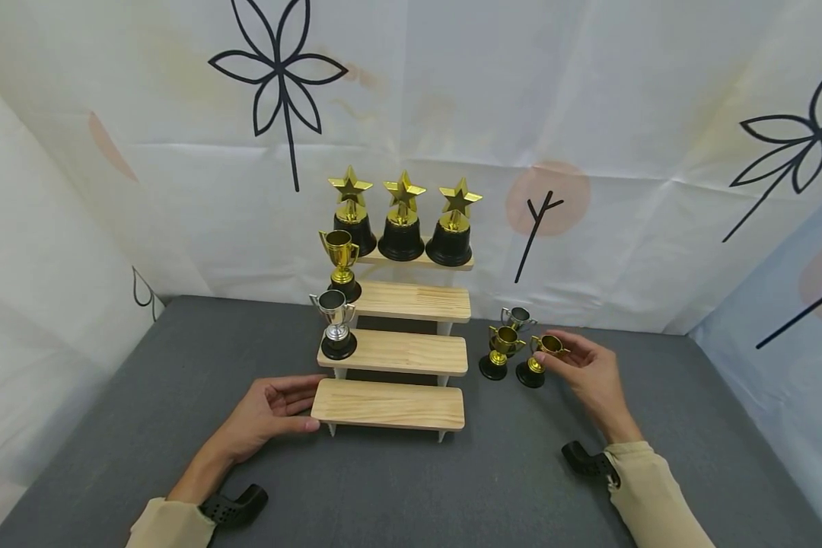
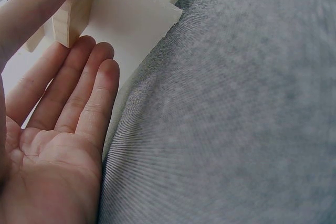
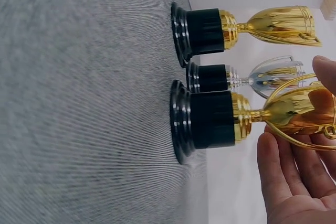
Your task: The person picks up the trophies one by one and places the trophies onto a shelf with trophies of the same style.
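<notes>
The right hand point(image 1: 589, 373) pinches the bowl of a gold cup point(image 1: 541, 358) between thumb and fingertips point(image 3: 278, 166); the cup stands on the grey mat point(image 1: 520, 472). Just beyond the grip, touching or nearly so, stand a second gold cup point(image 1: 498, 350) and a silver cup point(image 1: 517, 317) behind it. The left hand point(image 1: 267, 415) lies with straight fingers point(image 2: 79, 87) against the left end of the bottom wooden step point(image 1: 389, 405), thumb on top. Above that hand, a silver cup point(image 1: 336, 326) and a gold cup point(image 1: 342, 262) stand on higher steps, with three star trophies point(image 1: 403, 217) on the top one.
</notes>
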Motion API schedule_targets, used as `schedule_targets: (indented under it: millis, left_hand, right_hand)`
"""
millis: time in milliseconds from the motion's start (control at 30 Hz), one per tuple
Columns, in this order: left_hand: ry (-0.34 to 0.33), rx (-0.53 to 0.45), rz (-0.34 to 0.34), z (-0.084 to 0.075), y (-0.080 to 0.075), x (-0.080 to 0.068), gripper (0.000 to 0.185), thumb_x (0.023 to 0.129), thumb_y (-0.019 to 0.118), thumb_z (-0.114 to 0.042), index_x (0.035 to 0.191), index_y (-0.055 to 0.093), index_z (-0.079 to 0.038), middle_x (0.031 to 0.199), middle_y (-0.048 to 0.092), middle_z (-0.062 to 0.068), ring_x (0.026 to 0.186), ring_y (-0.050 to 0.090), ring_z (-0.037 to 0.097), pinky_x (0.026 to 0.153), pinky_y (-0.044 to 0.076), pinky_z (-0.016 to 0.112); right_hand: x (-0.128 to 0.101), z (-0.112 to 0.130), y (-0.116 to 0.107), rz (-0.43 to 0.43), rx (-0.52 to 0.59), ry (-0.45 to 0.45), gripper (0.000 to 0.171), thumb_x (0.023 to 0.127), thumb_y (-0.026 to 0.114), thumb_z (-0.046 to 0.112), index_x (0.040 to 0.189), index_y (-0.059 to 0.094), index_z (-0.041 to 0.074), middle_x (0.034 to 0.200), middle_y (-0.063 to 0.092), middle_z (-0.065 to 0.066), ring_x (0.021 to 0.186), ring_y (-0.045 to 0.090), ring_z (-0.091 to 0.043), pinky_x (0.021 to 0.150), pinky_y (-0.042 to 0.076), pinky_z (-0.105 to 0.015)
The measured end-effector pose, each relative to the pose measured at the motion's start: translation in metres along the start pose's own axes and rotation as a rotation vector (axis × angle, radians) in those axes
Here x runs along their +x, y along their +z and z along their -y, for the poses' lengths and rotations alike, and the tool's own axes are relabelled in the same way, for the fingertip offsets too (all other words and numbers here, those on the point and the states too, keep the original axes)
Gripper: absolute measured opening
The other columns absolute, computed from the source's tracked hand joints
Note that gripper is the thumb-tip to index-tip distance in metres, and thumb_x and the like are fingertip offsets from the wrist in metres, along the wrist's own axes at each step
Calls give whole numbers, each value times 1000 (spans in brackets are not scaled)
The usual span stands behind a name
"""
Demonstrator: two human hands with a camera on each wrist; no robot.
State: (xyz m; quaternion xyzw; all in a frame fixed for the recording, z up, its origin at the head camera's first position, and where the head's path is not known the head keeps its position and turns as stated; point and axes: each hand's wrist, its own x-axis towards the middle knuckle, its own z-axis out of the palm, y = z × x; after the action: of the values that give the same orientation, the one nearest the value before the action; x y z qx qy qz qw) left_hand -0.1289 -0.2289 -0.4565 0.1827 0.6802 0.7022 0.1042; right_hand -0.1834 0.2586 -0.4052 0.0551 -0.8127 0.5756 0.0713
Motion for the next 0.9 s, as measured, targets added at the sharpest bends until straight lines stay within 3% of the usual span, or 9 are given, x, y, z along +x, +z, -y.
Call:
schedule_targets:
  millis: [267, 700, 767, 900]
  left_hand:
    - [4, -14, 5, 3, 0, 1, 70, 81, 79, 9, 141, 43, 20, 142, 46, 39, 121, 63, 16, 102, 54, 34]
    - [-9, -6, -2, 1, 0, 1, 71, 81, 80, 8, 141, 43, 20, 143, 47, 38, 121, 63, 15, 102, 54, 33]
    - [-9, -4, -4, 0, 0, 1, 71, 81, 80, 8, 141, 43, 20, 142, 47, 38, 121, 63, 15, 102, 54, 33]
    - [-8, -5, -3, 0, 0, 0, 72, 81, 80, 8, 141, 43, 20, 142, 47, 38, 121, 63, 15, 102, 54, 33]
  right_hand:
    - [-2, -8, 2, -22, 13, 7, 52, 90, 80, 9, 133, 59, -10, 108, 68, 16, 100, 66, 2, 86, 57, -14]
    - [-5, -10, 7, -61, -21, 12, 47, 91, 79, 12, 129, 62, -9, 108, 72, 6, 96, 67, 1, 82, 58, -13]
    - [-5, -10, 8, -65, -26, 10, 45, 91, 79, 12, 128, 63, -8, 111, 72, -1, 97, 66, 1, 83, 57, -13]
    - [-6, -12, 9, -76, -27, 2, 44, 92, 78, 13, 128, 64, -7, 110, 72, 0, 97, 66, 1, 83, 57, -13]
